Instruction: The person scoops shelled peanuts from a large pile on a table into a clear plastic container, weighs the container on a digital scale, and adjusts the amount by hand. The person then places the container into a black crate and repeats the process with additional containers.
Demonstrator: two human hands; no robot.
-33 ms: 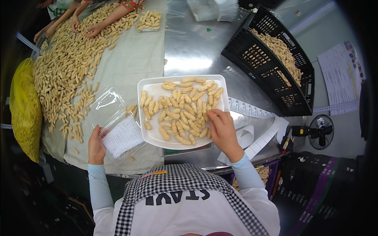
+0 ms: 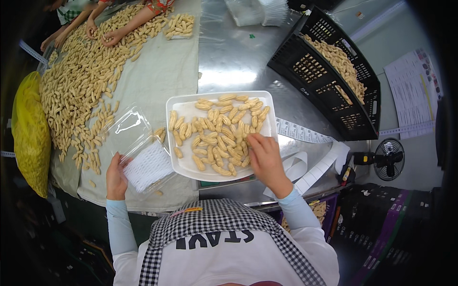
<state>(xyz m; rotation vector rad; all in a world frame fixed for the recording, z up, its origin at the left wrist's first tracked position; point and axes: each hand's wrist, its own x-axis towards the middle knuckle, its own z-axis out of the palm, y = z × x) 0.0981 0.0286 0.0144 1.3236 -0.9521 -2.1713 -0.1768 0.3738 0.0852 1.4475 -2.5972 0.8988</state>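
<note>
A white tray point(image 2: 173, 148) holds a loose layer of unshelled peanuts point(image 2: 222, 143) in front of me. My right hand point(image 2: 265, 157) reaches over the tray's right side, fingers curled down and closed on peanuts there; the fingertips are partly hidden. My left hand point(image 2: 116, 177) grips the near left edge of a clear plastic clamshell box point(image 2: 129, 125). The box's lid is folded back, and a white foam net liner point(image 2: 149, 167) lies in its base. That base sits right beside the tray's left side.
A large peanut heap point(image 2: 81, 90) covers the cloth at left, where another person's hands point(image 2: 110, 37) work. A yellow sack point(image 2: 31, 136) stands at far left. At right are a black crate point(image 2: 310, 71) of peanuts, a label strip point(image 2: 305, 131) and a small fan point(image 2: 389, 159).
My right hand has shifted slightly left, further over the peanuts at the tray's right side. My left hand and the clamshell box have hardly moved.
</note>
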